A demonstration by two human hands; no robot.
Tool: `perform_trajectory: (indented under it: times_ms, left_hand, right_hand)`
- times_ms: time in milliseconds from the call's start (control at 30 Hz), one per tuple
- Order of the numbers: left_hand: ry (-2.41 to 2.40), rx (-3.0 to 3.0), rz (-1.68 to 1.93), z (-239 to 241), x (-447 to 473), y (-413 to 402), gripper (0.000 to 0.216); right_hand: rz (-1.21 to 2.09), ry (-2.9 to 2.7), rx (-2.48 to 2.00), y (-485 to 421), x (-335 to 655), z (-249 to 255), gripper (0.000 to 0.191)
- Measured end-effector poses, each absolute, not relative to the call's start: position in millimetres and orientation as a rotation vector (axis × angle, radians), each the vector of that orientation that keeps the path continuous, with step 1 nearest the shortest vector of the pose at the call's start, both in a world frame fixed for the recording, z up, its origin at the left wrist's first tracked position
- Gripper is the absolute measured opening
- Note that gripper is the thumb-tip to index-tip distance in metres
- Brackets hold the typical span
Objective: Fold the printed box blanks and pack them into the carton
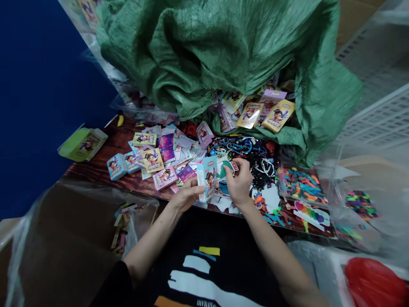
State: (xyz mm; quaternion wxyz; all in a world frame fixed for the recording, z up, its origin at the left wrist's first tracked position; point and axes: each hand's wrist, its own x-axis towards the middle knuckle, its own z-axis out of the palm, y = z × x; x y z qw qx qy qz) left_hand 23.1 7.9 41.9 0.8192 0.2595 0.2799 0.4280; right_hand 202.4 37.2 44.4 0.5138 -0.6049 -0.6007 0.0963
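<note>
My left hand [188, 194] grips a small light-blue cartoon-printed box [206, 179] upright at the table's front edge. My right hand [239, 181] is closed in a pinch on a small card with a red-and-white label [234, 166], held right beside the box's top. Below the hands lie white paper cut-outs. A heap of similar small boxes and packets [153, 160] in blue, yellow and pink covers the wooden table [96, 168] to the left of the hands.
A big green woven sack [198, 51] spills yellow and purple packets [265, 113] behind. Tangled black and blue cords [252, 155] lie right of the hands, beside clear bags of colourful bits [300, 185]. A plastic-lined carton [64, 238] stands lower left; white crates [377, 115] at right.
</note>
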Motion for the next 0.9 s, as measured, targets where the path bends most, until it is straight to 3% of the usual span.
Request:
perform_trajectory:
  times_ms: [233,333,500,600,767,900]
  left_hand:
    - [0.614,0.549,0.930,40,19,6,0.057]
    - [0.621,0.559,0.901,40,17,5,0.053]
    - [0.608,0.564,0.892,39,21,5,0.054]
    - [0.614,0.563,0.890,37,21,6,0.054]
    - [0.642,0.576,0.863,33,16,6,0.050]
    - [0.660,0.604,0.863,33,13,6,0.050]
  right_hand:
    - [0.129,-1.423,-1.343,31,192,35,0.020]
    - [0.148,-1.458,-1.328,32,194,38,0.005]
    - [0.062,-1.569,-1.317,34,196,49,0.016]
    - [0.172,-1.611,-1.342,28,194,52,0.011]
    - [0.460,-1.461,-1.339,22,195,54,0.023]
    - [0.758,-1.288,-1.388,29,204,49,0.014]
